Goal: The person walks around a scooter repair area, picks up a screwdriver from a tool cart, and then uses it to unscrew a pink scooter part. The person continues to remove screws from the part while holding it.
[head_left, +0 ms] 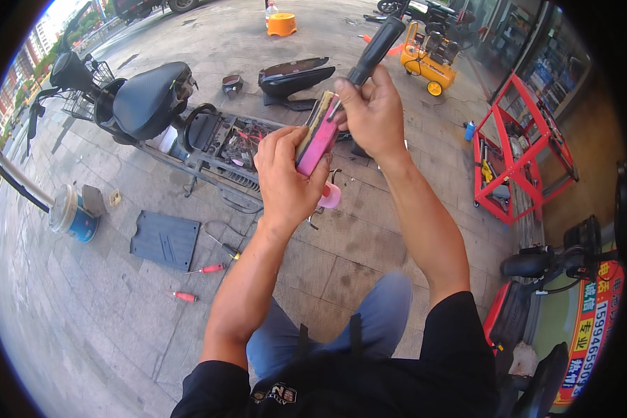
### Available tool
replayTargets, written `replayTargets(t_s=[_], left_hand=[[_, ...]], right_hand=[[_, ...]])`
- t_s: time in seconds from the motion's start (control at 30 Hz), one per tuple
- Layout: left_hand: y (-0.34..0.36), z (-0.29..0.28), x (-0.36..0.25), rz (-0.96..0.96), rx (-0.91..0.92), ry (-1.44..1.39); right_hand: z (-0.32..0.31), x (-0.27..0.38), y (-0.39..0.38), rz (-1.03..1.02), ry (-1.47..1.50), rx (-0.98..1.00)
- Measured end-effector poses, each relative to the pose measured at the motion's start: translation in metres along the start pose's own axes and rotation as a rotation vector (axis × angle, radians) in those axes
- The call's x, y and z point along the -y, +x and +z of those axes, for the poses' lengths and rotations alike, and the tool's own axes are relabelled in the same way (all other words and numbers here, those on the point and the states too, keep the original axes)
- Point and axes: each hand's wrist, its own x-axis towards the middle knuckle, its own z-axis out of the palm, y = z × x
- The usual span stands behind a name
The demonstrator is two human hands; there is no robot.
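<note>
My left hand (285, 171) grips a long pink block (316, 151) with a dull yellow and black side, held tilted in front of me. My right hand (374, 115) is closed around a tool with a thick black handle (377, 50); its thin lower end meets the upper part of the block, and the kind of tool is unclear. A rounded pink piece (331, 196) shows just below my left fingers; whether it joins the block cannot be made out. Behind my hands lies a partly stripped electric scooter (216, 143) with its wiring exposed.
On the paving at left are a black mat (165, 240), red-handled screwdrivers (212, 268) and a bucket (73, 216). Black body panels (292, 80) lie beyond the scooter. A yellow air compressor (428, 63), red tool cart (512, 150) and orange stool (281, 25) stand farther off.
</note>
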Motion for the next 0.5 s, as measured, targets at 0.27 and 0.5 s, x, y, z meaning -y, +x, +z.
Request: replayTargets(t_s=[0.27,0.5], left_hand=[[0.001,0.001,0.000,-0.011,-0.002,-0.012],[0.000,0.001,0.000,-0.014,-0.015,-0.022]], right_hand=[[-0.002,-0.005,-0.007,-0.025,0.049,0.051],[-0.008,-0.005,-0.005,0.050,0.034,0.019]])
